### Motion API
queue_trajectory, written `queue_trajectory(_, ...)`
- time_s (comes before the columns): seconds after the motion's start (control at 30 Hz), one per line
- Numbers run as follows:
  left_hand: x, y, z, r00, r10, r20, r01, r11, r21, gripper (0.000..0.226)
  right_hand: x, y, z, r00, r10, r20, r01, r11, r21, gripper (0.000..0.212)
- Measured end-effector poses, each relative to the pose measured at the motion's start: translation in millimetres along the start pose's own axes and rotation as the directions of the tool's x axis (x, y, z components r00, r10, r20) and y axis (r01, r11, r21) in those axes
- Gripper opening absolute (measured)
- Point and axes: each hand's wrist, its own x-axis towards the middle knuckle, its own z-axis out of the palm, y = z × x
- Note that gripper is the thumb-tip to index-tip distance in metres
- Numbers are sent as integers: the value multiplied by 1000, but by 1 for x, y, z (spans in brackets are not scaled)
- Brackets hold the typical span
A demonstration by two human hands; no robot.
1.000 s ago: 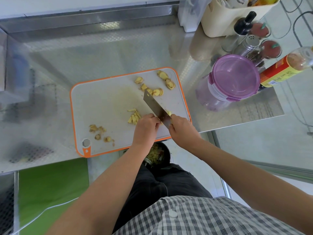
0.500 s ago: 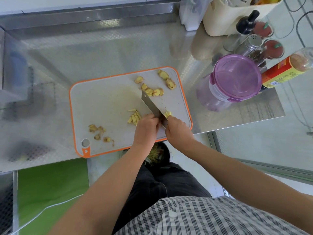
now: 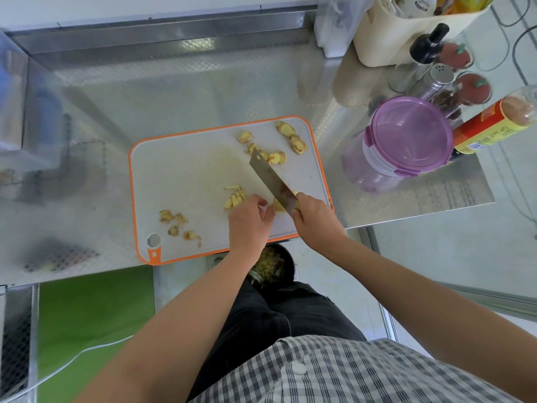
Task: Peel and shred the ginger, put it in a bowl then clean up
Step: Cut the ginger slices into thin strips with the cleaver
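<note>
A white cutting board with an orange rim (image 3: 186,175) lies on the steel counter. My right hand (image 3: 315,218) grips the handle of a cleaver (image 3: 270,178), whose blade slants up-left over the board. My left hand (image 3: 250,222) pinches a ginger slice (image 3: 278,205) right beside the blade. Cut ginger strips (image 3: 234,197) lie just left of my fingers. Ginger slices (image 3: 286,142) are scattered at the board's far right, and peel scraps (image 3: 177,223) sit near its front left.
A purple-lidded container (image 3: 406,135) stands right of the board, with a red-labelled bottle (image 3: 494,123), shakers and a cream caddy (image 3: 406,30) behind it. Under the counter's front edge a dark bin (image 3: 273,267) holds scraps. The counter ends just right of my right hand.
The cleaver has shifted slightly to the right, away from the strips. My left hand now shows a ginger slice between its fingers and the blade.
</note>
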Motion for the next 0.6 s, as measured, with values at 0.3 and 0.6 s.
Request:
queue_trajectory(0.3,9,8,10,964,-248,99,262,950,-167,13,-4,-1,3,998,26,53,-23,998,-51,6)
queue_trajectory(0.6,8,11,15,973,-217,81,227,965,-134,11,-3,-3,9,999,51,19,-50,998,-42,9)
